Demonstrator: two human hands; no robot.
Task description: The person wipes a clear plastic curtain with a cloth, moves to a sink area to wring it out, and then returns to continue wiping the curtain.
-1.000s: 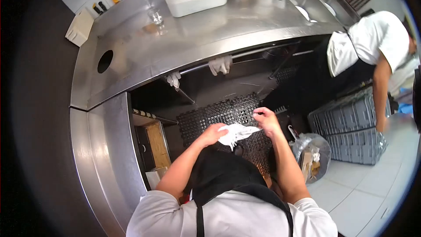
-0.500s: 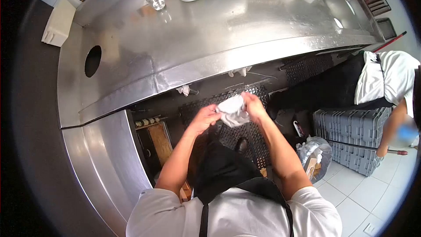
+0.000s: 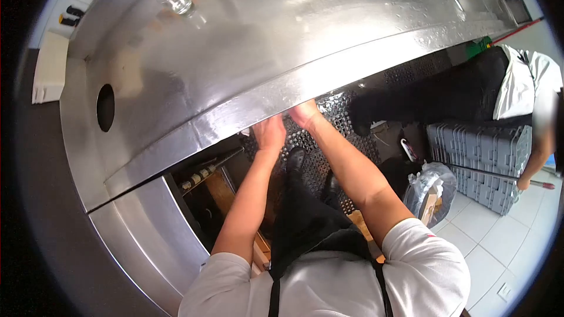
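Gone from open view since the earlier frame, the white cloth has presumably moved beneath the near edge of the steel counter (image 3: 235,53). At left, a pale scrap (image 3: 245,132) shows beside the left hand (image 3: 270,133); whether it belongs to the cloth cannot be told. Just right, the right hand (image 3: 304,113) has reached forward too. Both hands' fingertips are hidden, so neither grip can be judged.

Comm. kitchen, w/ steel counter (image 3: 235,53) & perforated floor mat (image 3: 338,108).

A steel counter (image 3: 247,41) curves above a black perforated mat (image 3: 338,114) and pale floor tiles (image 3: 487,232).
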